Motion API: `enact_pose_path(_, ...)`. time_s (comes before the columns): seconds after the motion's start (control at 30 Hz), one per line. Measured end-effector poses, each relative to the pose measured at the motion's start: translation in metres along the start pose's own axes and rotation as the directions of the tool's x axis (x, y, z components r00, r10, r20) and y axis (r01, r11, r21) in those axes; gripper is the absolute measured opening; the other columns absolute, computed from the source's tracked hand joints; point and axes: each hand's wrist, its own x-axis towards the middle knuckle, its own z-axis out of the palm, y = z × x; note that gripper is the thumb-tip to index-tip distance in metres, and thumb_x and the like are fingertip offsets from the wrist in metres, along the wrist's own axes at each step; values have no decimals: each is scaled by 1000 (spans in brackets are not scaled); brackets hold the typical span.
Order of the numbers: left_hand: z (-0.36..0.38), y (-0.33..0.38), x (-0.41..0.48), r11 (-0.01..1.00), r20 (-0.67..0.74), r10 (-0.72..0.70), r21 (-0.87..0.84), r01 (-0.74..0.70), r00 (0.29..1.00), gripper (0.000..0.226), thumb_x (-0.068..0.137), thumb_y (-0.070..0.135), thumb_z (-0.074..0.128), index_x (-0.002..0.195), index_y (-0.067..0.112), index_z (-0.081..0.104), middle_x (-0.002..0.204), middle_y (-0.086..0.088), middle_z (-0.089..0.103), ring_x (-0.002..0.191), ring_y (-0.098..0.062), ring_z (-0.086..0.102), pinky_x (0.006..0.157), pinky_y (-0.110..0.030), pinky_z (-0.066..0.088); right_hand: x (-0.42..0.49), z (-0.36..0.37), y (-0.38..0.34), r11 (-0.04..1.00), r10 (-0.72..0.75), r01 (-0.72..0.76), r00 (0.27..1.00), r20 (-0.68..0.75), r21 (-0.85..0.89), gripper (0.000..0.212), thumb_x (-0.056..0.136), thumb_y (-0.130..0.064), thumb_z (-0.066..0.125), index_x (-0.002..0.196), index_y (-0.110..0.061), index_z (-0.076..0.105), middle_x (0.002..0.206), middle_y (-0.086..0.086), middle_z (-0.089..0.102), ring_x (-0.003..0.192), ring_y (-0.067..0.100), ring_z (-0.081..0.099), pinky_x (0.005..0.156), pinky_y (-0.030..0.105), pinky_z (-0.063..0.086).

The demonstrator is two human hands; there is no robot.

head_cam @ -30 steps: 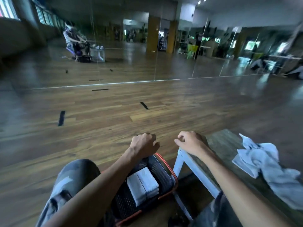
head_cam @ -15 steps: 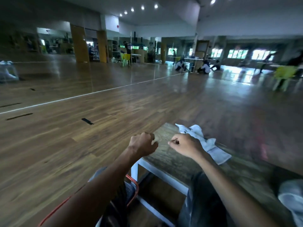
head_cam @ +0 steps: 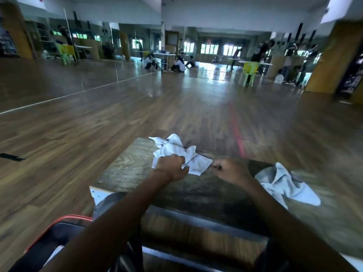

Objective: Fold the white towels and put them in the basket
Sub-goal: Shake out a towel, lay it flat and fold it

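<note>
Nearest, at the lower left, a part of the basket point(head_cam: 59, 219) shows with its orange rim and dark wall; it stands on the floor beside the desk point(head_cam: 127, 167), and what it contains is not visible. Both bare forearms reach forward over the wooden top of the desk. The left hand point(head_cam: 170, 168) has its fingers curled around the near edge of a crumpled white towel point(head_cam: 176, 148), which lies on the desk's far left part, with one corner at the far edge. The right hand point(head_cam: 232, 171) is just to the right of this towel, its fingers curled and its fingertips point(head_cam: 217, 167) very close to the towel's right corner; because of blur I cannot tell if it pinches the cloth or holds nothing. A second white towel point(head_cam: 284, 183), also not folded, lies on the desk at the right side of the right wrist, apart from the first one. Behind the desk the wooden floor point(head_cam: 137, 114) goes far back, with a red line point(head_cam: 237, 134) and a black tape mark point(head_cam: 11, 157) on it. A mirror wall point(head_cam: 59, 75) stands at the left. Far away some people point(head_cam: 178, 65) sit on the floor near a white table, and a green chair point(head_cam: 249, 70) stands at the right.
</note>
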Motion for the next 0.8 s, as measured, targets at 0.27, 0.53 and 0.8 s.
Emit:
enact_pose_path(0.27,60,-19,37,998,92,30,50,-35,995,36,90,40,48,121,23,56,128,1,56,120,-22,51,94,-39,42,33,59,32,999,34,-38,992,122,24,23,83,-35,49,84,-15,59,86,2,62,79,17,57,67,28,40)
enact_pose_path(0.53,112,-33,79,986,123,149,54,-157,981,50,94,33,43,143,23,37,155,0,27,142,-16,24,109,-38,24,77,129,36,993,-28,43,989,147,-106,46,92,-33,43,137,-23,43,142,0,47,129,21,43,104,38,27)
enact_pose_path(0.8,154,-24,88,998,175,46,22,-51,983,59,99,42,29,151,18,15,160,2,11,146,-13,6,113,-47,3,89,163,58,980,-104,138,970,219,-146,56,97,-41,16,149,-24,22,157,-6,20,145,11,15,114,44,12)
